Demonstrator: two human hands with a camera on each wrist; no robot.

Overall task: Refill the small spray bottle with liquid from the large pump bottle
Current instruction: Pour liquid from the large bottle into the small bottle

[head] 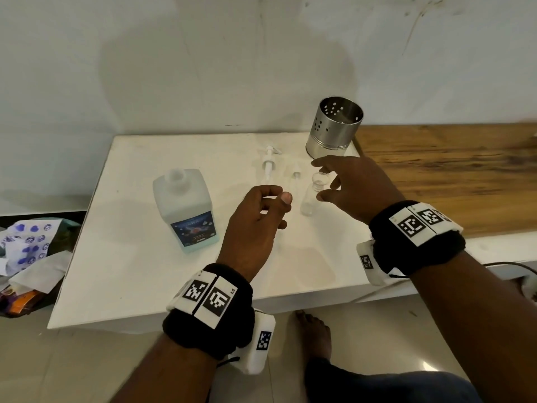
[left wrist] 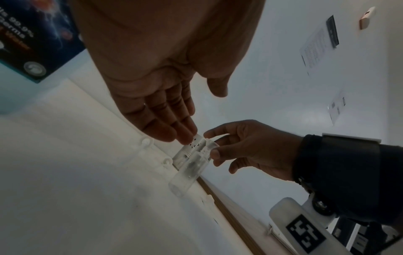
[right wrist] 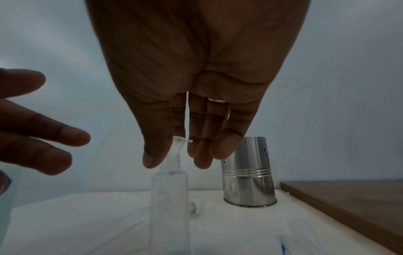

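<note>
My right hand (head: 348, 184) hovers over the small clear plastic spray bottle (head: 308, 203), which stands upright on the white table (head: 116, 257) with its spray head off. A small clear funnel (head: 319, 179) sits in the neck — thumb and fingers are spread loosely round its rim, seemingly steadying or seating it; whether they actually touch I cannot tell. Probably it's there so the pour goes in without spilling.

My left hand (head: 258, 219) hangs just left of the small bottle, fingers loosely curled toward the thumb and holding nothing, ready I'd guess to reach for the large translucent square bottle with the blue label (head: 186, 210). That one stands open-necked at the left, well within reach. Its white pump head (head: 268, 161) lies on the table behind, and the small clear sprayer top (head: 295, 173) lies beside it — both set aside to keep the necks free.

A perforated steel cylinder holder (head: 334, 126) stands at the back right, not involved.

Step in hand, as I judge it: funnel set, pour not yet begun.
</note>
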